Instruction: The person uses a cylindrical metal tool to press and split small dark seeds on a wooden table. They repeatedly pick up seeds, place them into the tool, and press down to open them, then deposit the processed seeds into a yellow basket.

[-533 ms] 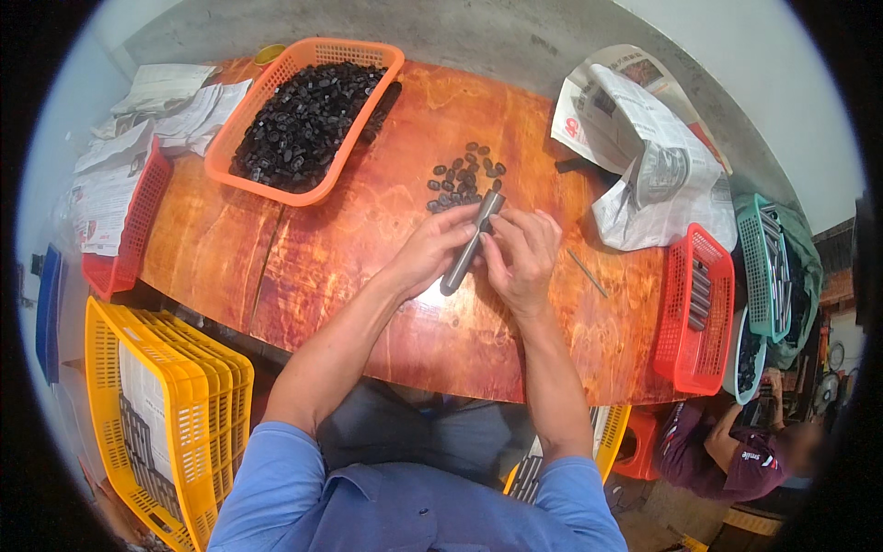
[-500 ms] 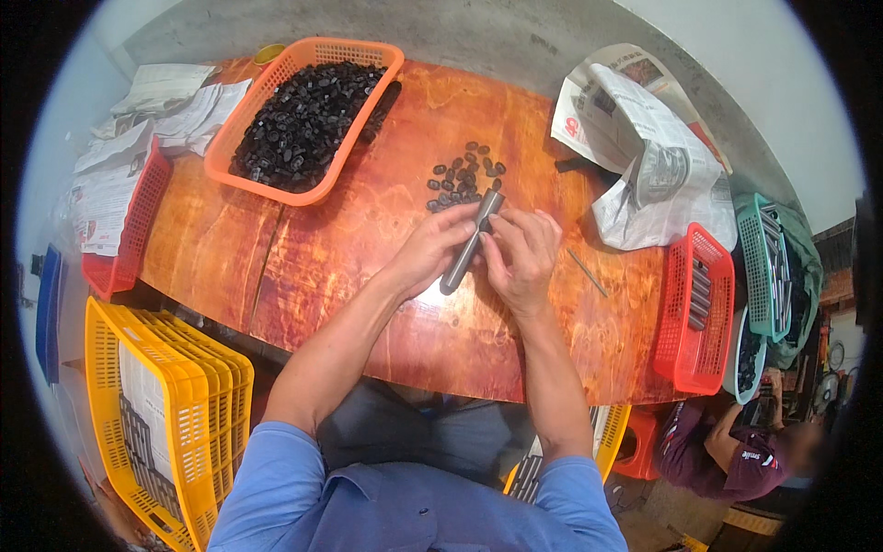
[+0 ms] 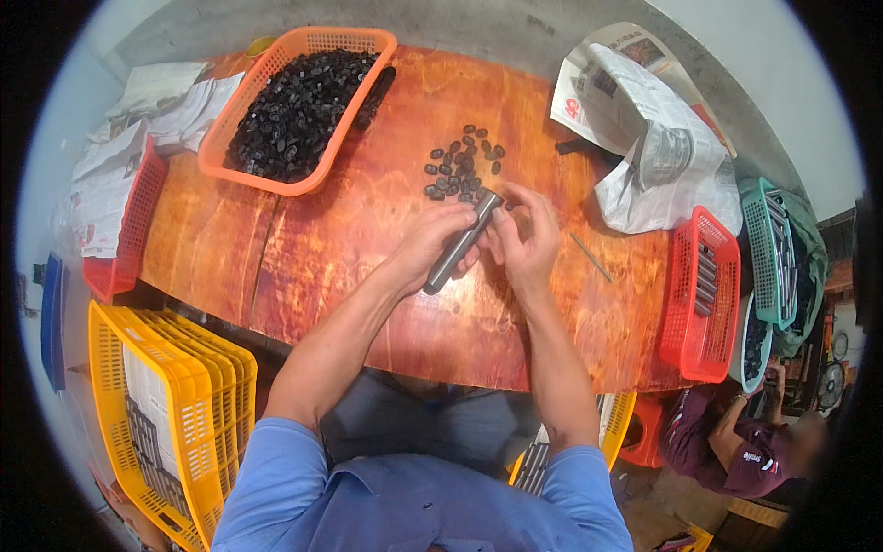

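Since half a second ago the hands have hardly shifted: both remain together over the middle of the wooden table (image 3: 303, 276), working at the same grey metal tube (image 3: 460, 242).

At the table's far left lie loose papers (image 3: 138, 120) above a red basket (image 3: 124, 230); just off its near-left edge stands a stack of yellow crates (image 3: 166, 405). On the table's back-left part sits an orange basket (image 3: 276, 175) filled with small black parts. Nearer the table's centre, a loose heap of black caps (image 3: 463, 166) lies just behind the hands.

The left hand (image 3: 428, 244) has its fingers wrapped round the tube's middle, holding it tilted with the upper end toward the caps. The right hand (image 3: 524, 244) is at that upper end, fingertips pinched together there; what they pinch is too small to tell. Right of the hands a thin rod (image 3: 590, 257) lies on the table. A crumpled newspaper bundle (image 3: 644, 138) occupies the table's back-right, and a second red basket (image 3: 704, 294) of tubes stands at its right edge.
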Action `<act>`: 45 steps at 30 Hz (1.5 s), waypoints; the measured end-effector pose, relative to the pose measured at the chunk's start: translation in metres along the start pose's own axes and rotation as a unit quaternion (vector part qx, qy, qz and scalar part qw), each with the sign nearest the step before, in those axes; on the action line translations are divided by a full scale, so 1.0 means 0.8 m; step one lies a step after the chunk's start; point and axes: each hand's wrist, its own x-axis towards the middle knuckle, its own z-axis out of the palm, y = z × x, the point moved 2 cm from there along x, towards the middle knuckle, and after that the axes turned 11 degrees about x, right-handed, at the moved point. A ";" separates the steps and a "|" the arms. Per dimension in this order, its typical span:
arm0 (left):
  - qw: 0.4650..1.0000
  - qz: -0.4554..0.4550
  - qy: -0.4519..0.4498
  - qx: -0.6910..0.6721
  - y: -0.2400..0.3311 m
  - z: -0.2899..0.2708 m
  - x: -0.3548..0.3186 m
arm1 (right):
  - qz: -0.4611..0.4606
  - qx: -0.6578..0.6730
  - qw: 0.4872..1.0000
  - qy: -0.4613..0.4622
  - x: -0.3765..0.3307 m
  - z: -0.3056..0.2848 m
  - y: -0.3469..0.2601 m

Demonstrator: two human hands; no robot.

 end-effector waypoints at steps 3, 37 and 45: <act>0.999 -0.025 -0.011 0.026 -0.004 0.001 0.001 | 0.132 0.084 0.987 -0.027 -0.008 0.001 0.019; 0.927 0.126 0.035 0.353 -0.002 0.013 -0.053 | 0.226 0.235 0.919 -0.222 0.011 -0.032 -0.014; 0.725 0.237 0.045 0.646 -0.006 0.023 -0.088 | 0.229 0.010 0.889 -0.396 0.013 -0.057 -0.052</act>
